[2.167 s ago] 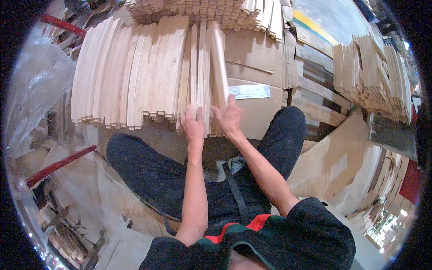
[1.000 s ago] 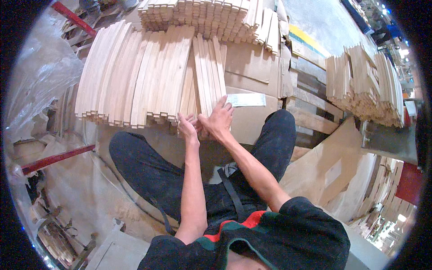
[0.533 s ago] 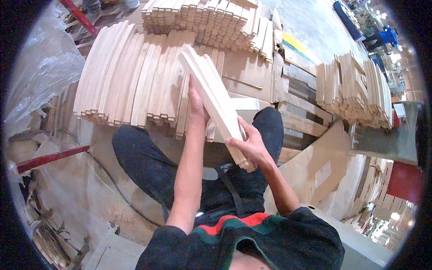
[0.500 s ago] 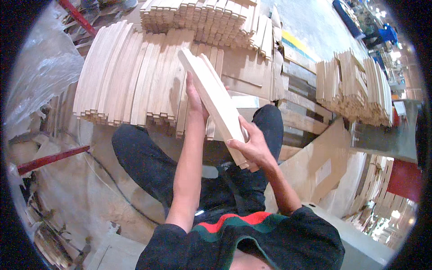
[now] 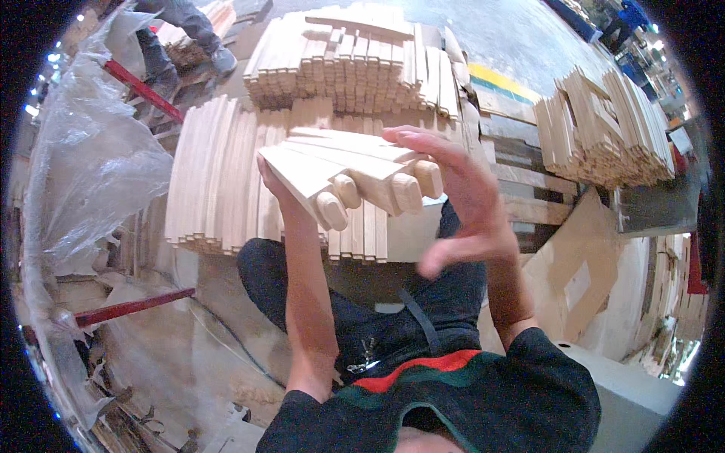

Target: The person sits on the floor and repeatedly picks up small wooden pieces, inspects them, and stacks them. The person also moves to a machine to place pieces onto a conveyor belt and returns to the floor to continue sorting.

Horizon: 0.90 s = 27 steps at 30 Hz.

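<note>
Several pale wooden slats (image 5: 340, 162), fanned slightly apart, are held up in front of me with their rounded tenon ends pointing toward me. My left hand (image 5: 276, 183) grips them from the left and below; most of its fingers are hidden behind the wood. My right hand (image 5: 472, 196) is open at the right of the slat ends, thumb and fingers spread wide. Its fingertips reach over the far right slat, and I cannot tell whether they touch it. Beneath the held slats lies a wide row of similar slats (image 5: 215, 177).
A taller slat stack (image 5: 332, 72) stands behind the row. Another slat pile (image 5: 604, 132) sits at the right on a wooden pallet (image 5: 529, 181). Red metal bars (image 5: 136, 307) and plastic wrap (image 5: 106, 181) are at the left. A person's legs (image 5: 185, 30) show at the far left.
The held slats have tipped up and turned so their ends face me, and they have spread apart. My right hand has let go of their near end and opened. The view has shifted.
</note>
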{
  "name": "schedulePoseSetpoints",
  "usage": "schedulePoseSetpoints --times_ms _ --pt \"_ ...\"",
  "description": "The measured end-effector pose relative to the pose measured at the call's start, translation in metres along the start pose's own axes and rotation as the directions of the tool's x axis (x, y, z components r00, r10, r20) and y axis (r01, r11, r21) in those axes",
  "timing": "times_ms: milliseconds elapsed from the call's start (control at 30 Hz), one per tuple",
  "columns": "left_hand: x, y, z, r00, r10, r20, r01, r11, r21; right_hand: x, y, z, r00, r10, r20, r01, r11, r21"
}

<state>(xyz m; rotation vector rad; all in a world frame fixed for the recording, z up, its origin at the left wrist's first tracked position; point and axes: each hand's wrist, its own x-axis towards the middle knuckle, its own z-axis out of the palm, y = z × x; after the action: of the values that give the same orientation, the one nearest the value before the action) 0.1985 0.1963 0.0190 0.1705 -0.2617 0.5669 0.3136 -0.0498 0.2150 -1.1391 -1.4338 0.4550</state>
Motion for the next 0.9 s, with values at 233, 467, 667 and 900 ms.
schedulePoseSetpoints --times_ms 233,467,667,900 --pt "-0.008 -0.027 0.021 0.991 0.022 0.129 0.002 0.984 -0.177 0.029 0.004 0.025 0.978 -0.109 -0.177 0.054 0.956 -0.289" --pt "-0.010 -0.061 0.001 0.996 0.042 0.075 -0.024 0.973 -0.227 0.028 -0.003 0.015 0.973 -0.179 -0.144 0.117 0.924 -0.364" --pt "-0.025 -0.081 -0.005 0.998 -0.042 0.046 0.050 0.980 -0.194 0.022 -0.007 0.023 0.970 -0.125 -0.210 0.071 0.967 -0.247" --pt "-0.042 -0.087 0.008 0.986 -0.159 0.045 0.164 0.972 -0.168 0.018 -0.013 0.026 0.972 -0.178 -0.151 0.144 0.966 -0.215"
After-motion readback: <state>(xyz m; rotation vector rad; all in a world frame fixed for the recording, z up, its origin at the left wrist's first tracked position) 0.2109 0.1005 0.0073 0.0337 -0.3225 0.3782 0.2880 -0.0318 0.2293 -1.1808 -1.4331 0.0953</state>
